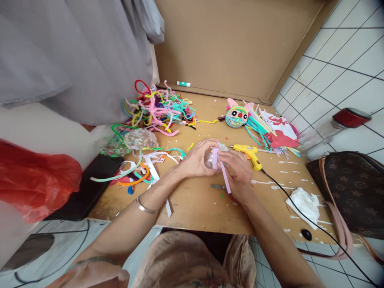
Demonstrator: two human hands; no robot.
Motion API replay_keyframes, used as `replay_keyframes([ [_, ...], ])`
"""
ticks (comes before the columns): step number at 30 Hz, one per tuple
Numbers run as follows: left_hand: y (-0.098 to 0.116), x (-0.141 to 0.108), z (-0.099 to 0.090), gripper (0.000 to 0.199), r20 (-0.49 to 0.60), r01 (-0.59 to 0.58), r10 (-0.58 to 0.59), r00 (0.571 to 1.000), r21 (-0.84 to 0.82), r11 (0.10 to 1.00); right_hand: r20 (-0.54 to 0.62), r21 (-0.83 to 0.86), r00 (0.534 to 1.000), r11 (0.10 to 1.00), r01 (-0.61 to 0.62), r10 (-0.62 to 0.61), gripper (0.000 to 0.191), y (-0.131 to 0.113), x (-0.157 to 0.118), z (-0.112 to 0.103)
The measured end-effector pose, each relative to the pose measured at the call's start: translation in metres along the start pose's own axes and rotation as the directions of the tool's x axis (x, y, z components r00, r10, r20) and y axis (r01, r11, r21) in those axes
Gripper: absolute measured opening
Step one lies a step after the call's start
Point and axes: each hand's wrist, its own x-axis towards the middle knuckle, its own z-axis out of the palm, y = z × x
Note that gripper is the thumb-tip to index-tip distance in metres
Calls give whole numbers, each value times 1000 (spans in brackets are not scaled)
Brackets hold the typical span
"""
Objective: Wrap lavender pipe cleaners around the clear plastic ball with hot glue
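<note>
My left hand (196,159) is wrapped round a clear, rounded plastic object (209,159), perhaps a bottle or part of one. A flat lilac strip that looks like a pipe cleaner (225,180) runs across the plastic, its loose end hanging toward me. My right hand (240,172) has its fingers closed on this strip against the plastic. Just beyond that hand lies a yellow glue gun (250,154), its nozzle pointing left toward the plastic. Partly hidden below the hands is a small metal tool (217,187), whose kind I cannot make out.
A pile of pipe cleaners (159,106) is at back left, near crumpled clear plastic (140,139). A decorated animal face (237,117) stands at back right. The glue gun's cord (288,196) crosses the right side, past a white tissue (304,204) and brown bag (351,188).
</note>
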Motion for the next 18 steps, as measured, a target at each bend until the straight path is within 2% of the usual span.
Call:
replay_keyframes([
  [8, 4, 1, 1, 66, 1, 14, -14, 1000, -29, 999, -5, 33, 998, 998, -57, 57, 22, -1, 0, -2],
  [12, 3, 1, 1, 67, 0, 51, -51, 999, -41, 998, -27, 54, 997, 996, -74, 76, 21, -1, 1, -2],
  [18, 5, 1, -2, 68, 21, 108, -106, 994, -67, 992, 7, 71, 993, 990, -121, 121, 20, -7, 6, -5],
])
